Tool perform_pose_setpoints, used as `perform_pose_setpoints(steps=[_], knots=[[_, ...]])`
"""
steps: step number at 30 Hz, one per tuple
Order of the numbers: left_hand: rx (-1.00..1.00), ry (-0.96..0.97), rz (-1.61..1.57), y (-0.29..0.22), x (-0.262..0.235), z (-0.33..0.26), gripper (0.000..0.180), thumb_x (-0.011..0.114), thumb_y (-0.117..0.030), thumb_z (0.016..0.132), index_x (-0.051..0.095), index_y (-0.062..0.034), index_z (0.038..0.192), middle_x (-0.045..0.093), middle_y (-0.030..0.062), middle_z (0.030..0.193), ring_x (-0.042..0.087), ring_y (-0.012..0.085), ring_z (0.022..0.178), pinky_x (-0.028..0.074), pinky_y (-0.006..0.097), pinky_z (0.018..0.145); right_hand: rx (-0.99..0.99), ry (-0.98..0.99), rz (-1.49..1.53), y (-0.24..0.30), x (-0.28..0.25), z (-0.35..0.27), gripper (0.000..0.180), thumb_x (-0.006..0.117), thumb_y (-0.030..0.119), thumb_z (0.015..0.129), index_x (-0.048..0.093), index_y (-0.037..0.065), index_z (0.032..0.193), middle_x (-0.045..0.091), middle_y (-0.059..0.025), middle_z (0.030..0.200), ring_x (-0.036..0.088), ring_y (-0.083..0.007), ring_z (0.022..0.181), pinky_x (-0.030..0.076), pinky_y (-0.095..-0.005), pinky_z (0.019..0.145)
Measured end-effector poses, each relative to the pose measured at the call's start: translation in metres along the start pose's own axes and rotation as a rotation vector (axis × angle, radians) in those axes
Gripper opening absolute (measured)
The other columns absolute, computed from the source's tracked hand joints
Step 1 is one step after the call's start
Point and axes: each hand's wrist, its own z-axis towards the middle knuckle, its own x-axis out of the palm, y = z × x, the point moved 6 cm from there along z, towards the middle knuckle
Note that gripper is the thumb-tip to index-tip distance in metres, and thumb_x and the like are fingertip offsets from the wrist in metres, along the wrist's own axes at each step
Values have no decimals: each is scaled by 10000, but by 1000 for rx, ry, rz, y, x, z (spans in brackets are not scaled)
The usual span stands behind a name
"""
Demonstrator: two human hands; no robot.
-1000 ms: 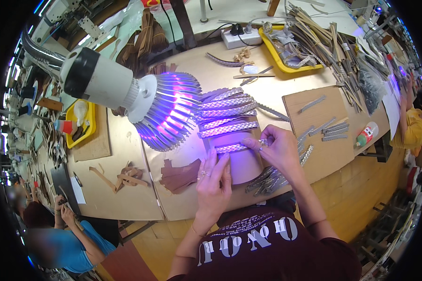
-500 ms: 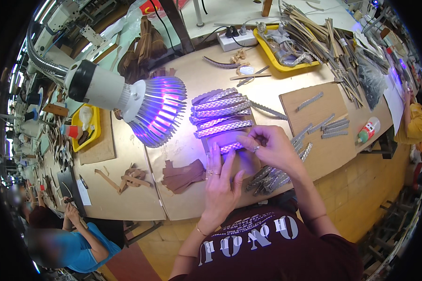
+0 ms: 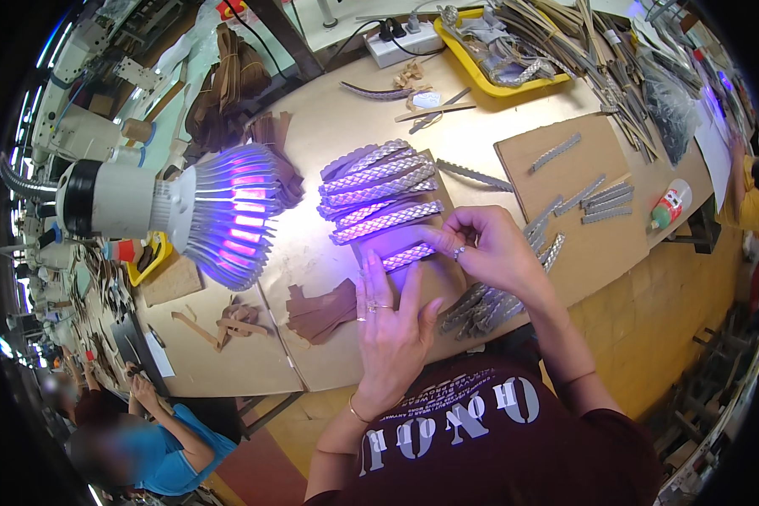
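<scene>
1. The left hand [image 3: 392,341] is spread, not clenched; its fingertips rest on and beside a short, silver, braided strip [image 3: 409,255], seemingly to steady it.
2. The right hand [image 3: 502,253] is curled, thumb and forefinger close together at the strip's right end, perhaps to position that end. I cannot tell whether they pinch it.
3. The one short strip lies crosswise on a tan, flat panel [image 3: 445,282], which apparently serves as a backing.
4. Just beyond it on the panel lie rows of long, silver-grey braid [image 3: 379,181]: at least four, with overlap hiding an exact count. They sit side by side, likely for order.
5. One grey-white, finned lamp [image 3: 232,215] stands to their left, probably so its violet light falls on this work.
6. One brown, fan-shaped stack of thin material [image 3: 320,310] lies left of the left hand; one grey, braided bundle [image 3: 485,312] lies below the right, within easy reach.
7. Farther right, one brown cardboard sheet [image 3: 599,253] carries at least six short grey strips, some grouped parallel, perhaps for easy picking.
8. Beyond, one yellow plastic tray [image 3: 514,91] contains tangled braid, presumably keeping it together.
</scene>
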Motion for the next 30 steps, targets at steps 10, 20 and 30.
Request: perform_pose_setpoints(steps=[10,20,30], knots=[[33,14,96,-4,0,5,507,686,-310,890,572,-14,1285,371,382,1414,420,475,1310,360,542,1079,-95,-57,71,18,0,-9,317,710,251,906,612,-16,767,478,33,595,399,-43,578,340,-248,506],[-13,71,16,0,7,2,584,702,-237,861,511,-46,1379,311,413,1430,318,534,1360,341,585,1076,-317,-102,-58,63,9,-15,231,708,195,881,636,-9,800,562,-57,599,526,-137,526,419,-286,507],[-33,-47,-71,0,6,-1,474,700,-240,880,578,-35,1290,290,366,1482,388,524,1321,387,508,1060,-253,-132,-150,52,0,-11,188,705,155,882,640,-6,810,585,-54,620,516,-115,531,413,-276,506]])
